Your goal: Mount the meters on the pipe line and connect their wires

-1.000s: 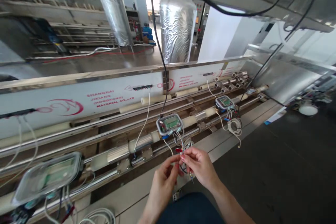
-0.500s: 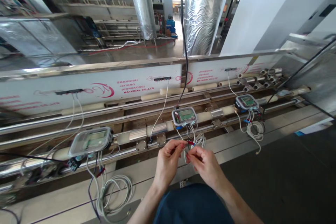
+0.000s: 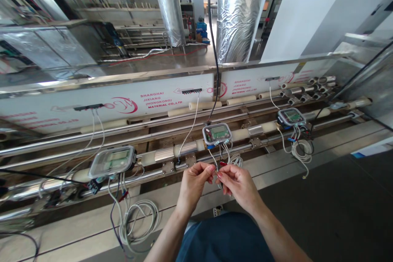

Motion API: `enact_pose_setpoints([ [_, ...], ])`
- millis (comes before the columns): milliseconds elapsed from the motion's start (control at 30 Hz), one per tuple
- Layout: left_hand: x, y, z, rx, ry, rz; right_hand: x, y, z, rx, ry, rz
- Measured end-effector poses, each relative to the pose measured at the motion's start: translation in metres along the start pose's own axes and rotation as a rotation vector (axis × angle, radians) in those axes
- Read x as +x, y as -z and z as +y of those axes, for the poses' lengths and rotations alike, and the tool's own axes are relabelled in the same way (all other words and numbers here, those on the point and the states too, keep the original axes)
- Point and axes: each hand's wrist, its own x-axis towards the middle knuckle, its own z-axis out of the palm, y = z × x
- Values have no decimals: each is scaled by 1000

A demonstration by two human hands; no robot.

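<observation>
My left hand (image 3: 196,181) and my right hand (image 3: 238,182) meet in front of the middle meter box, both closed with thumbs and fingertips pinched. Between the fingertips is a thin cable; most of it is hidden by the fingers. Just above is the clear-lidded meter box (image 3: 217,132) with a green circuit board, mounted on a pipe. White and dark cables (image 3: 225,150) hang from its underside toward my hands. Partly behind my right hand lies a coil of white cable (image 3: 237,159).
Similar meter boxes sit at the left (image 3: 113,159) and right (image 3: 291,117), with coiled cables (image 3: 139,221) below the left one. A black cable (image 3: 212,28) hangs from above to the middle box. A printed white panel (image 3: 159,98) stands behind the pipes; foil-wrapped tanks (image 3: 241,16) stand beyond.
My fingertips have shifted slightly and drawn closer together around the cable. The view has moved a little, so the boxes and panel sit farther right.
</observation>
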Motion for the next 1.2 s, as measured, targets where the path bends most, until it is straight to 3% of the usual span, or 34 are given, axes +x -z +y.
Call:
enact_pose_setpoints([
  [233,-5,0,-8,-231,67,-53,-2,-1,2,160,-1,-27],
  [500,-12,4,-8,-169,26,-57,-4,-3,3,163,18,-37],
  [867,-21,-5,1,219,-56,101,-3,-8,2,4,31,-25],
  [1067,-23,-3,0,387,-107,182,0,-10,2,24,57,61],
  [1133,-27,-1,3,439,-224,136,2,-9,3,84,50,68],
  [1200,-31,1,4,443,-335,-17,4,-7,4,142,36,49],
])
